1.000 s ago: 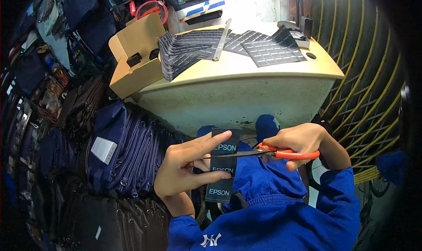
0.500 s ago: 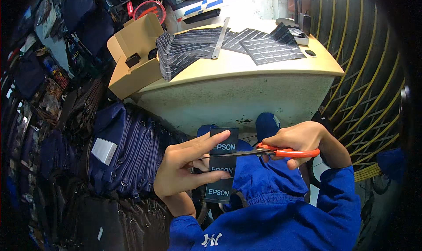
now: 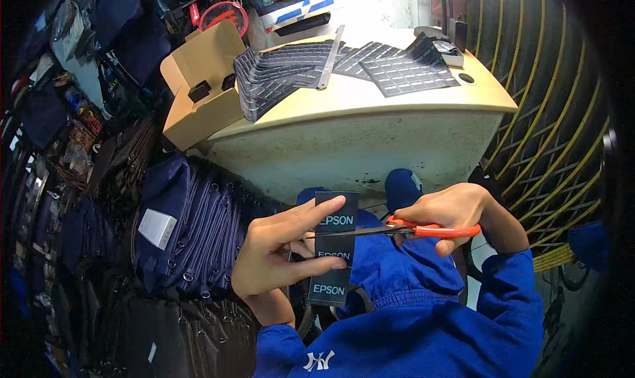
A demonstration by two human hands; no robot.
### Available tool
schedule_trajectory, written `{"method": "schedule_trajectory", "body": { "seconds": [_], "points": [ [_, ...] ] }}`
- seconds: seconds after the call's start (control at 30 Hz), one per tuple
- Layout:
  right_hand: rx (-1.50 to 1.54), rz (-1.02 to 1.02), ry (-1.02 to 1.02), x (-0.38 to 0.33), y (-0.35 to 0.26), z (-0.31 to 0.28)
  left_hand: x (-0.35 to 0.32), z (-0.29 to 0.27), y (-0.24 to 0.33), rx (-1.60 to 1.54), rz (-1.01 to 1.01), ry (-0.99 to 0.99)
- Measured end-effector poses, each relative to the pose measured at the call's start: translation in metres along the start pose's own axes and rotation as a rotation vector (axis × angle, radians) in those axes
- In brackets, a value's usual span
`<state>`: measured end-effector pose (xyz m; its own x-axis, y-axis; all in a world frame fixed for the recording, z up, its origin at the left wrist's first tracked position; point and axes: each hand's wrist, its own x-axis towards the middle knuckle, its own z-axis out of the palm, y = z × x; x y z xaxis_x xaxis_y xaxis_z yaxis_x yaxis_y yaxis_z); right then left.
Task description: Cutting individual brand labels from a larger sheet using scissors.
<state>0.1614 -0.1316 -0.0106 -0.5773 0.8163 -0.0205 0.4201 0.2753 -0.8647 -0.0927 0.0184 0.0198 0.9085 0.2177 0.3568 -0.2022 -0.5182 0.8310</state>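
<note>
A narrow black strip of printed labels (image 3: 329, 290) hangs upright above my lap. My left hand (image 3: 274, 249) pinches it from the left, index finger across the upper label and thumb over the lower part. In my right hand (image 3: 450, 212) is a pair of scissors (image 3: 446, 231) with orange-red handles, my fingers wrapped round them. The scissors' dark blades point left and lie across the strip, just under its top label, between my left index finger and thumb. Part of the strip is hidden by my left fingers.
Ahead stands a light wooden table (image 3: 370, 107) bearing black printed label sheets (image 3: 410, 70), a metal ruler (image 3: 331, 57) and an open cardboard box (image 3: 198, 117) at its left. Dark blue bags (image 3: 198, 226) are stacked at left, with a small white box (image 3: 157, 228) on them. A slatted shutter (image 3: 549, 113) stands right.
</note>
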Motion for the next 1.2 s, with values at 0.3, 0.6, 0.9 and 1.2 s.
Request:
{"method": "schedule_trajectory", "body": {
  "seconds": [0.3,0.6,0.9,1.2],
  "points": [
    [-0.042,0.062,-0.036,-0.001,-0.005,-0.002,0.000,0.000,-0.003,0.000,-0.004,-0.006],
    [-0.029,0.012,0.019,-0.003,-0.003,0.000,0.002,0.000,0.002,0.032,0.016,-0.025],
    [-0.017,0.075,0.006,-0.002,-0.006,0.000,0.001,-0.001,0.000,0.061,0.021,-0.037],
    [-0.080,0.107,0.010,-0.002,-0.009,-0.001,0.001,-0.001,0.001,0.042,0.005,-0.028]
  ]
}}
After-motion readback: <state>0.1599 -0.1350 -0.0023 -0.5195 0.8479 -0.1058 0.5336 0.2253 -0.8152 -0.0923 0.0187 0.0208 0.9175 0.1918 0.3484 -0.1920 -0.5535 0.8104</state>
